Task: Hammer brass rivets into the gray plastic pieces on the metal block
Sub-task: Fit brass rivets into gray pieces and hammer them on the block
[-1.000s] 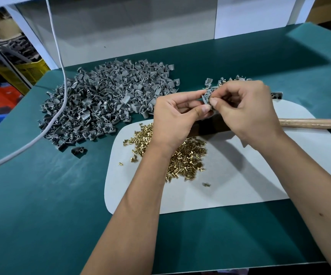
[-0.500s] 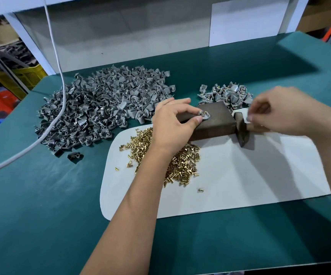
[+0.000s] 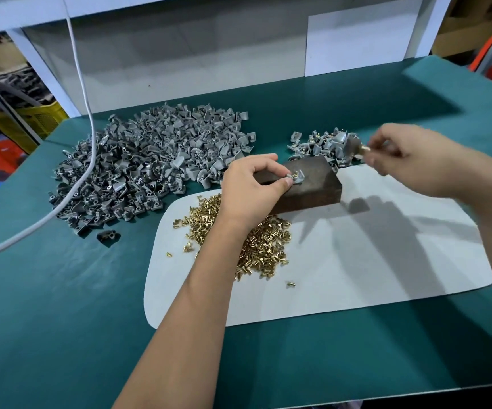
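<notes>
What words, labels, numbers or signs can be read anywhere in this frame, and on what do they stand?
None can be read. The metal block, the hammer in the right hand, the gray plastic piece held by the left hand, the white mat and the white panel on the back wall show no print. The yellow crate at far left shows no legible marking.

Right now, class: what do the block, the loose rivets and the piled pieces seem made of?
Block: likely steel, dull brown, maybe rusted, with sharp edges.
Rivets: probably brass, shiny yellow glints.
Piled pieces: matte gray, uniform moulded shapes, apparently plastic.
</notes>
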A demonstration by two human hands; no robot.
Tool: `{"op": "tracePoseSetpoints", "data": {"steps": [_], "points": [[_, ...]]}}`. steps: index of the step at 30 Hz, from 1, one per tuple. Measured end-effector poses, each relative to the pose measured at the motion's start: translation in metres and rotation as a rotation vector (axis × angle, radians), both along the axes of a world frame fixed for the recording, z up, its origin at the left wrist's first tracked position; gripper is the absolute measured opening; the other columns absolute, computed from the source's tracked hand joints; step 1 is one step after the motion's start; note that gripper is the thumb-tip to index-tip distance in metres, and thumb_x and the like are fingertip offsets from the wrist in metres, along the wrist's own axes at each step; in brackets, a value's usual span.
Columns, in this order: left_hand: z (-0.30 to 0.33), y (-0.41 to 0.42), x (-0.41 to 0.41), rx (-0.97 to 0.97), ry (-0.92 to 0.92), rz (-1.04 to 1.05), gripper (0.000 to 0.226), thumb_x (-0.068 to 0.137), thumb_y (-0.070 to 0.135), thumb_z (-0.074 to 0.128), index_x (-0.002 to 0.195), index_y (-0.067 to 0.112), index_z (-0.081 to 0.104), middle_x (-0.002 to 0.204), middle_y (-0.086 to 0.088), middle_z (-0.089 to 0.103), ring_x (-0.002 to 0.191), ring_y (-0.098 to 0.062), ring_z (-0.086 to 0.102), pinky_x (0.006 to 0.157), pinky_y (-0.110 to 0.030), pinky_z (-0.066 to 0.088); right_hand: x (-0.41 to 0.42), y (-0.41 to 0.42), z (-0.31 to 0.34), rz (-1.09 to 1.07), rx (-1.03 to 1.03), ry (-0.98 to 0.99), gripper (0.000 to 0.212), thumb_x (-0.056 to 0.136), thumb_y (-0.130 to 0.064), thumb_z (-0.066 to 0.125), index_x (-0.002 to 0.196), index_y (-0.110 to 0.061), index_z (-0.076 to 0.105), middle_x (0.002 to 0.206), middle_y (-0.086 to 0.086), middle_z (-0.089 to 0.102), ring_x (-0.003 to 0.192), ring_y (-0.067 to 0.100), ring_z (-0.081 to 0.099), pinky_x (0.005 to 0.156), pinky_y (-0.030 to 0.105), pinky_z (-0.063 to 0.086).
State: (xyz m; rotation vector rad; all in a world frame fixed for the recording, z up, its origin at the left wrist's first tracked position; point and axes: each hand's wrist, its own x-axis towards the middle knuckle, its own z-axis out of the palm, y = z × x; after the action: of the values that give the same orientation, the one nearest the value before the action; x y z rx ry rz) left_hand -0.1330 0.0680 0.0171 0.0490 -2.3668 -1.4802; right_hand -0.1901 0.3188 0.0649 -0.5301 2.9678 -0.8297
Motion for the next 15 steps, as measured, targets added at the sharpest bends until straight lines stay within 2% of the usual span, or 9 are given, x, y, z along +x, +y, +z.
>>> {"op": "tracePoseSetpoints", "data": {"steps": [3, 5, 8, 10, 14, 15], "points": [[0.001, 0.0, -0.001, 0.008, -0.016, -0.025, 0.015, 0.081, 0.005, 0.083, 0.08, 0.02, 0.079, 0.12, -0.006, 0.071, 0.109, 0.002, 0.064, 0.085, 0.0, 0.042, 0.012, -0.024, 0.009, 0.018, -0.115, 0.128, 0.022, 0.101, -0.033, 0.056, 0.085, -0.018, 0.06, 0.072, 0.002, 0.062, 0.065, 0.019, 0.052, 0.061, 0.034, 0.039], [0.002, -0.001, -0.003, 0.006, -0.025, -0.041, 0.013, 0.082, 0.004, 0.081, 0.082, 0.017, 0.079, 0.119, -0.006, 0.07, 0.108, 0.001, 0.064, 0.083, 0.002, 0.041, 0.02, -0.04, 0.012, 0.055, -0.139, 0.15, 0.031, 0.104, -0.033, 0.051, 0.08, -0.014, 0.061, 0.068, 0.008, 0.063, 0.061, 0.022, 0.053, 0.061, 0.037, 0.045], [0.001, -0.001, -0.004, 0.029, -0.065, -0.056, 0.011, 0.083, 0.004, 0.081, 0.085, 0.015, 0.079, 0.121, -0.004, 0.068, 0.103, 0.003, 0.066, 0.087, -0.003, 0.047, 0.027, -0.059, 0.013, 0.098, -0.06, 0.11, 0.037, 0.106, -0.034, 0.046, 0.082, -0.011, 0.062, 0.072, 0.01, 0.063, 0.07, 0.03, 0.058, 0.071, 0.047, 0.053], [0.001, 0.0, -0.003, 0.031, -0.063, -0.047, 0.009, 0.083, 0.004, 0.081, 0.087, 0.012, 0.08, 0.118, -0.003, 0.068, 0.108, -0.001, 0.066, 0.09, -0.002, 0.046, 0.027, -0.064, 0.017, 0.098, 0.001, 0.145, 0.038, 0.107, -0.038, 0.044, 0.083, -0.013, 0.062, 0.076, 0.009, 0.064, 0.075, 0.032, 0.061, 0.073, 0.049, 0.053], [0.001, 0.001, -0.003, 0.025, -0.057, -0.021, 0.011, 0.083, 0.005, 0.081, 0.085, 0.015, 0.08, 0.125, -0.008, 0.069, 0.121, -0.004, 0.061, 0.083, 0.007, 0.037, 0.027, -0.063, 0.019, 0.024, -0.146, 0.29, 0.038, 0.104, -0.042, 0.042, 0.08, -0.016, 0.056, 0.069, 0.005, 0.06, 0.069, 0.032, 0.057, 0.063, 0.042, 0.048], [0.001, 0.001, -0.004, 0.021, -0.056, -0.02, 0.012, 0.082, 0.003, 0.081, 0.085, 0.015, 0.08, 0.125, -0.01, 0.069, 0.123, -0.005, 0.061, 0.083, 0.006, 0.036, 0.028, -0.064, 0.017, 0.033, -0.11, 0.28, 0.038, 0.104, -0.042, 0.043, 0.076, -0.018, 0.051, 0.069, 0.004, 0.057, 0.07, 0.033, 0.055, 0.062, 0.041, 0.044]]}}
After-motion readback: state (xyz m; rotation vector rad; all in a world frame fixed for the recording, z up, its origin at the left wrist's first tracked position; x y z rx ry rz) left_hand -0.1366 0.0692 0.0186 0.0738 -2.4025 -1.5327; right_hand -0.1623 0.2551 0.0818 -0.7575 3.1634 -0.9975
